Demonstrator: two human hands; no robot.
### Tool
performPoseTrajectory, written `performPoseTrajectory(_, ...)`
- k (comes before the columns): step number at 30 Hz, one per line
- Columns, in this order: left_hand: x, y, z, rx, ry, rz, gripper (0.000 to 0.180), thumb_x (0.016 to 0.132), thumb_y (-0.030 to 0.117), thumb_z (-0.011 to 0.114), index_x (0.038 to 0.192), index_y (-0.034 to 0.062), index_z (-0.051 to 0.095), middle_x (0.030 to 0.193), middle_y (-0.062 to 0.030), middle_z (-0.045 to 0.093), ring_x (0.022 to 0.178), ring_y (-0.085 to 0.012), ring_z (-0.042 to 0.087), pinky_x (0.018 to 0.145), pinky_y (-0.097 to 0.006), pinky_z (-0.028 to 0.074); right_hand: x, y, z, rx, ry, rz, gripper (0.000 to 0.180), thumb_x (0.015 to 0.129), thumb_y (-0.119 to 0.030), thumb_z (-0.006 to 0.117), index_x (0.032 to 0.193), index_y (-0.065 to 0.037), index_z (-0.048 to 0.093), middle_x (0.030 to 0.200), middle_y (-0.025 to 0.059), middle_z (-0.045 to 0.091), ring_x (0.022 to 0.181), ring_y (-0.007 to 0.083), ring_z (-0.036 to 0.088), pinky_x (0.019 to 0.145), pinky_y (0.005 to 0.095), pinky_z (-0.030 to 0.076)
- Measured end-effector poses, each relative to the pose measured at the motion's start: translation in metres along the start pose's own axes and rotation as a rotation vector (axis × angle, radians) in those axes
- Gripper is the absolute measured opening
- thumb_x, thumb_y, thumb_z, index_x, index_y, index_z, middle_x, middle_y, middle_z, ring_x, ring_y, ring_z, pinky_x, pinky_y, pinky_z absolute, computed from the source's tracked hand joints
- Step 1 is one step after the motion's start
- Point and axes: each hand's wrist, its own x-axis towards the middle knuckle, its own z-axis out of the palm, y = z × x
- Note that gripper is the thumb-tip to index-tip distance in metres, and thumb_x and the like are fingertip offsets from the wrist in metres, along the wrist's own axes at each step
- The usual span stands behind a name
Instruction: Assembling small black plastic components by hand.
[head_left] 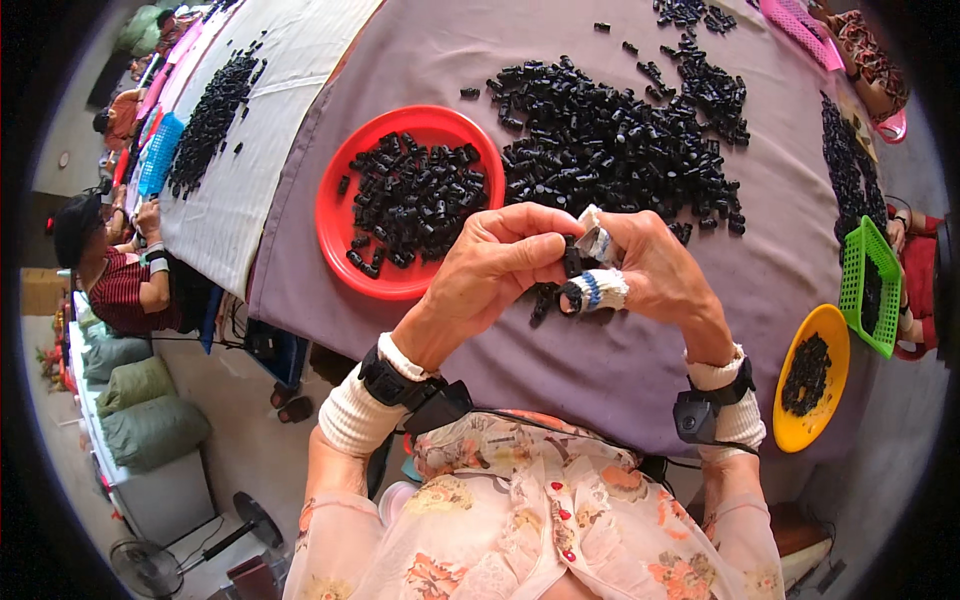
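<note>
My left hand [500,262] pinches a small black plastic piece [572,262] between thumb and fingers, above the near part of the table. Meeting it from the other side, my right hand [660,268] has its fingers bent inward, with white cloth covers on thumb and forefinger. Something greyish shows between those covered fingertips, too small to name. Beyond my hands spreads a large heap of similar black pieces [610,130]. A red round tray [331,225] holding many more is left of the heap. A few loose pieces lie under my fingers, partly hidden.
The table has a mauve cloth [430,50]. At right are a yellow plate [800,432] of dark bits and a green basket [851,305] by another person's arm. Leftward, a person in a striped top [125,300] sits at a white-covered table with a blue basket [160,155].
</note>
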Motion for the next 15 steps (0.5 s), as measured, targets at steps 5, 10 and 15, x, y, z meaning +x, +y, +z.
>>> performPoseTrajectory(5,-0.002,0.002,0.003,0.019,0.007,-0.01,0.019,0.083,0.005,0.059,0.1,-0.0036,0.059,0.092,-0.0095,0.062,0.076,-0.0125,0.062,0.068,-0.025,0.054,0.0,-0.003,-0.001,-0.011,-0.03,0.05,0.047,0.063,-0.042,0.074,0.07,-0.002,0.051,0.051,0.0051,0.046,0.047,0.012,0.041,0.045,0.0291,0.037)
performPoseTrajectory(10,-0.003,0.003,0.003,0.042,0.019,0.003,0.019,0.083,0.004,0.059,0.1,-0.004,0.058,0.092,-0.01,0.062,0.075,-0.0128,0.062,0.068,-0.025,0.054,0.001,-0.006,-0.002,-0.088,-0.045,0.026,0.047,0.064,-0.042,0.073,0.071,-0.001,0.051,0.052,0.0068,0.047,0.046,0.0146,0.043,0.046,0.0302,0.038)
performPoseTrajectory(15,-0.003,0.005,0.006,0.076,0.046,0.008,0.02,0.083,0.005,0.06,0.1,-0.0046,0.059,0.092,-0.0105,0.062,0.076,-0.0129,0.062,0.067,-0.025,0.055,0.001,-0.012,-0.003,-0.134,-0.032,0.009,0.044,0.066,-0.038,0.073,0.072,-0.001,0.051,0.052,0.0097,0.048,0.046,0.0177,0.044,0.046,0.0313,0.038)
